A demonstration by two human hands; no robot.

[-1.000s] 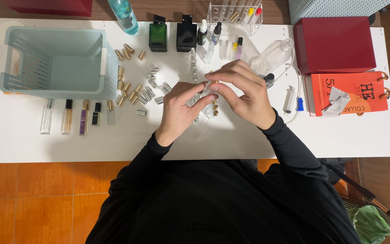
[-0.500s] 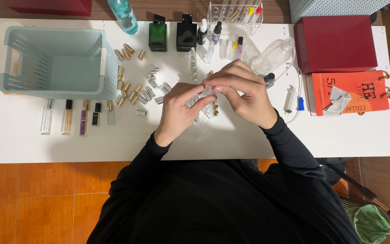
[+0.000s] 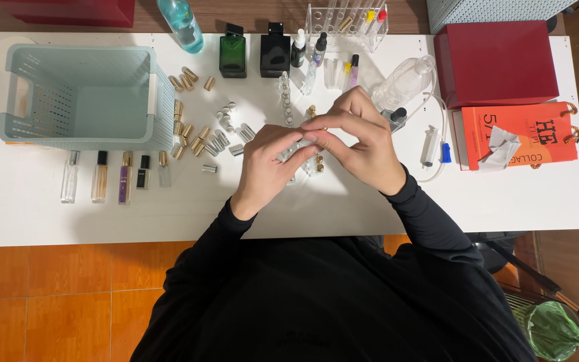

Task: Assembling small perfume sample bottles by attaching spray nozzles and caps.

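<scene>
- My left hand (image 3: 267, 164) and right hand (image 3: 356, 137) meet at the middle of the table (image 3: 21, 214), fingertips touching over a small vial (image 3: 294, 149).
- Far left on the table I see a basket (image 3: 82, 97); a row of 5 slim bottles (image 3: 116, 177) lies just before it.
- Loose caps (image 3: 199, 131) lie scattered between basket and hands.
- Behind my hands stand 2 square bottles (image 3: 254, 52), with a tube rack (image 3: 346, 20) to their right.
- At the far right sits a box (image 3: 497, 62); a booklet (image 3: 524, 137) lies before it.
- A syringe (image 3: 430, 144) lies between my right hand and the booklet.
</scene>
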